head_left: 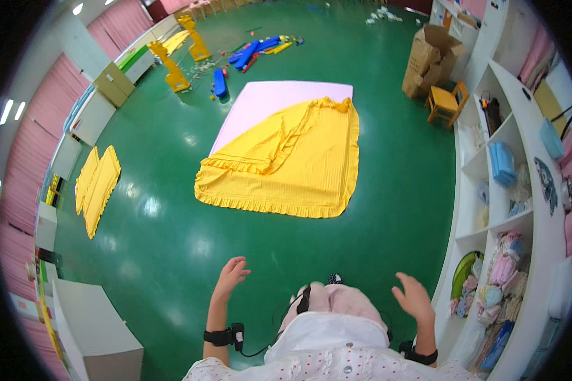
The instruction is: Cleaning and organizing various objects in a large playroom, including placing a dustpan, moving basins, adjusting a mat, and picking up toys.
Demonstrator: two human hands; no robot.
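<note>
My left hand (232, 277) hangs in the air over the green floor, its fingers loosely apart and nothing in them. On the other side of my body, my right hand (414, 296) is likewise held out, fingers apart, holding nothing. Ahead of both hands, out of contact, a yellow ruffled cloth cover (299, 178) lies spread on the floor. Its far left part is folded back over itself in creases. Beneath it, a flat pale pink mat (267, 105) shows at the far left.
At left lie folded yellow ruffled pieces (99, 184). A white cabinet (95, 317) stands near left. White shelves (483, 209) with yarn and cloth line the right, beside a small wooden chair (447, 103) and a cardboard box (429, 60). Blue plastic parts (253, 53) are scattered far off.
</note>
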